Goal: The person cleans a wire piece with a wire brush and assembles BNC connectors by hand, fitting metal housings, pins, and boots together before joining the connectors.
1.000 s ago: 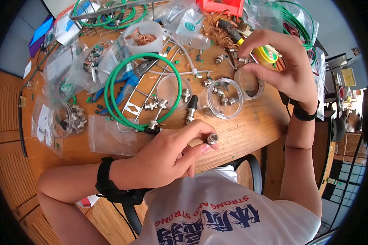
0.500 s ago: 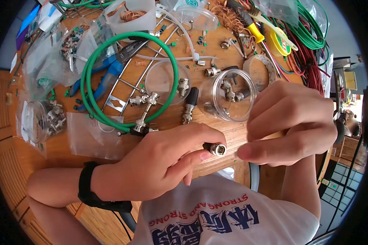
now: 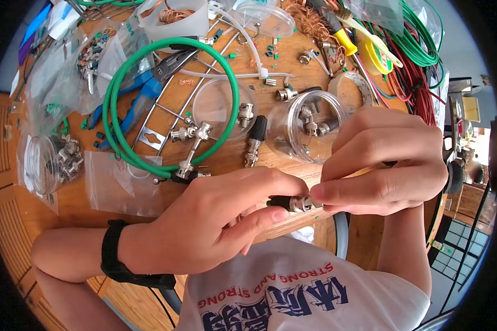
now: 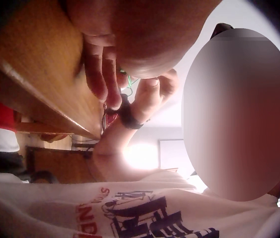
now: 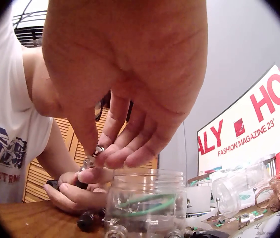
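In the head view my left hand (image 3: 215, 220) holds a BNC connector (image 3: 299, 204) with a black boot between thumb and index finger, its metal end facing right. Against that end, my right hand (image 3: 384, 165) pinches a small metal connector piece (image 5: 98, 149), which shows best in the right wrist view. The two metal parts meet end to end between the fingertips. Behind the hands, another black-booted connector (image 3: 254, 142) lies on the wooden table. A clear jar (image 3: 281, 132) with several metal connectors inside stands just beyond my right hand.
A coiled green cable (image 3: 110, 105) lies over blue-handled pliers (image 3: 135, 107) and a wire rack, with metal connectors (image 3: 196, 132) beside it. Plastic bags (image 3: 116, 185) and a tipped jar of connectors (image 3: 41, 163) are at left; a brush (image 3: 370, 38) and wire bundles (image 3: 417, 83) at right.
My right hand has come down from the table's far right with a small metal piece and met the connector in my left hand. The head view has tilted closer to the table.
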{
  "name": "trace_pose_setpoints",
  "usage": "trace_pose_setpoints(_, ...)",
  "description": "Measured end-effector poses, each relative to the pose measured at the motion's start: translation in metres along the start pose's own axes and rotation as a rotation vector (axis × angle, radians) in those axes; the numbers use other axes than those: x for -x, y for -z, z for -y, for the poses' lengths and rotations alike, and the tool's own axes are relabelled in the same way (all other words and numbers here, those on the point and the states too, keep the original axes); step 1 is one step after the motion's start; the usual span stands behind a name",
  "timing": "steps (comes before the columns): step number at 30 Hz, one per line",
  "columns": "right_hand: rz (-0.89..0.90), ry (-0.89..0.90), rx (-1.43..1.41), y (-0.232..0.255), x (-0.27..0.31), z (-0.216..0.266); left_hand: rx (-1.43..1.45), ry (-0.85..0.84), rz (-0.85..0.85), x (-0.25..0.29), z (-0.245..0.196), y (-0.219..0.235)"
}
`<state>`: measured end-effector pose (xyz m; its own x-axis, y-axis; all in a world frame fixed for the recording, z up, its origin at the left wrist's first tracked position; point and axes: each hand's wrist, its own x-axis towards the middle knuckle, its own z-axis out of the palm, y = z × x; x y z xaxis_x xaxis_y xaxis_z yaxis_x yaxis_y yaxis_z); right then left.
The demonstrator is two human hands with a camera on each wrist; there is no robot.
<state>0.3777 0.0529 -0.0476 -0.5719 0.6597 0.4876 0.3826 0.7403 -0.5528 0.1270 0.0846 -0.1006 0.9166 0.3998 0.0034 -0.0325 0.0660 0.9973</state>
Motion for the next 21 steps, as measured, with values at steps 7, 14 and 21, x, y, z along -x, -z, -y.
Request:
trace_pose_setpoints(7, 0.016, 0.089, 0.001, 0.003, 0.0, -0.009, -0.132, -0.074, -0.025, 0.002, 0.002, 0.003)
trace_pose_setpoints(14, 0.04, 0.07, -0.001, 0.004, -0.001, -0.007, -0.166, -0.157, -0.164, 0.009, -0.004, 0.002)
trace_pose_setpoints(21, 0.024, -0.006, 0.116, 0.0, -0.001, 0.002, -0.117, -0.261, -0.27, 0.009, 0.009, -0.004)
